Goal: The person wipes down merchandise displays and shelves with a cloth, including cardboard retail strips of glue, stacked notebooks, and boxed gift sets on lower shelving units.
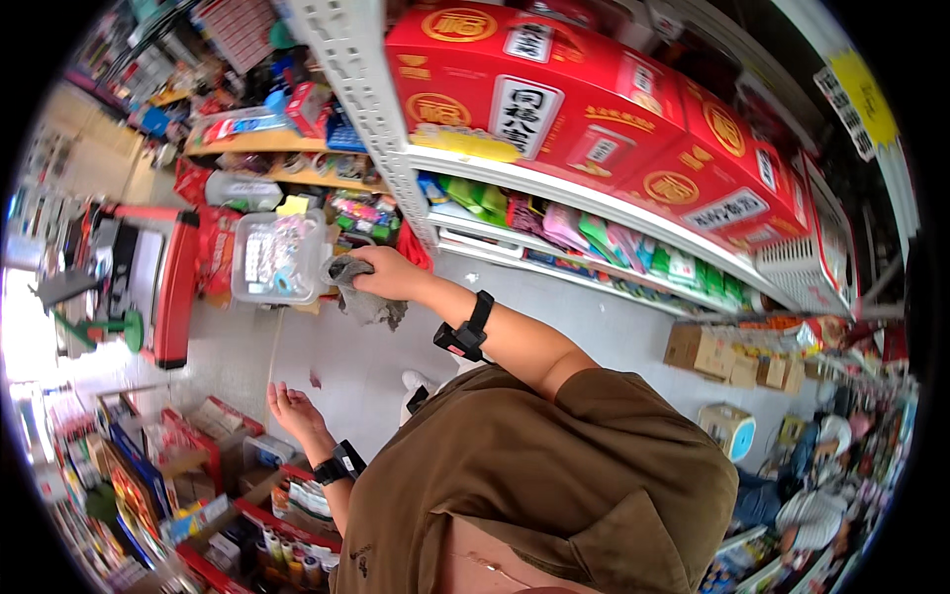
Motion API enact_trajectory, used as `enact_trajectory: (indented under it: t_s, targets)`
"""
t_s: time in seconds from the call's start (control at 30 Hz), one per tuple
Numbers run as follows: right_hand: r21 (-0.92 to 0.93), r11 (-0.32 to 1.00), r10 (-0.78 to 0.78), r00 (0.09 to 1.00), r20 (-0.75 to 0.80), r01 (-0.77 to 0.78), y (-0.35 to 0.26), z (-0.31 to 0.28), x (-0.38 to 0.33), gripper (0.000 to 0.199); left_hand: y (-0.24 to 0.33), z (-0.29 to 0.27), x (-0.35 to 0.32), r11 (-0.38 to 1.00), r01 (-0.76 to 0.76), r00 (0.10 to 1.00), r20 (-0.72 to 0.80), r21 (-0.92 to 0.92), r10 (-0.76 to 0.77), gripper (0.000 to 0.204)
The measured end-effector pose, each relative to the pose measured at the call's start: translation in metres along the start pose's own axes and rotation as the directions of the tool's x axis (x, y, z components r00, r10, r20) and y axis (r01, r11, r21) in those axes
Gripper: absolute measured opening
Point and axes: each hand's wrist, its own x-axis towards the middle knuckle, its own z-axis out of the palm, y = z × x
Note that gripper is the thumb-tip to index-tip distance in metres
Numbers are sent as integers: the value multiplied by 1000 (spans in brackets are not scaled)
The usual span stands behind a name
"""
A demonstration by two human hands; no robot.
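A crumpled grey cloth [371, 305] hangs down from my right hand [389, 274], whose fingers are wrapped round its upper part. That hand is held out beside a clear plastic tub [240, 272] with small white and coloured items inside, close to the tub's right side. Lower down, my left hand [294, 411] is held over the floor with its fingers loosely apart and nothing in them. Each wrist carries a black strap with a small box on it.
Large red cartons [594, 129] fill the white shelf [594, 183] on the right, with bagged goods below. At left stands a red-edged counter [178, 287]. Open boxes of goods [203, 436] crowd the lower left. Cardboard boxes [708, 354] and a person [811, 515] are at right.
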Motion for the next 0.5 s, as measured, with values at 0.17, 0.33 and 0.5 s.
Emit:
enact_trajectory:
  t_s: [0.17, 0.33, 0.5]
  targets:
    - [-39, 997, 54, 987, -151, -61, -15, -25, -16, 36, -10, 33, 23, 994, 70, 987, 135, 85, -81, 35]
    - [-80, 984, 140, 970, -197, -158, -24, -41, -25, 47, -11, 50, 53, 986, 100, 950, 283, 133, -135, 35]
    - [-191, 973, 36, 904, -427, -129, -29, -62, -12, 52, -15, 92, 71, 875, -192, 865, 497, 445, -63, 34]
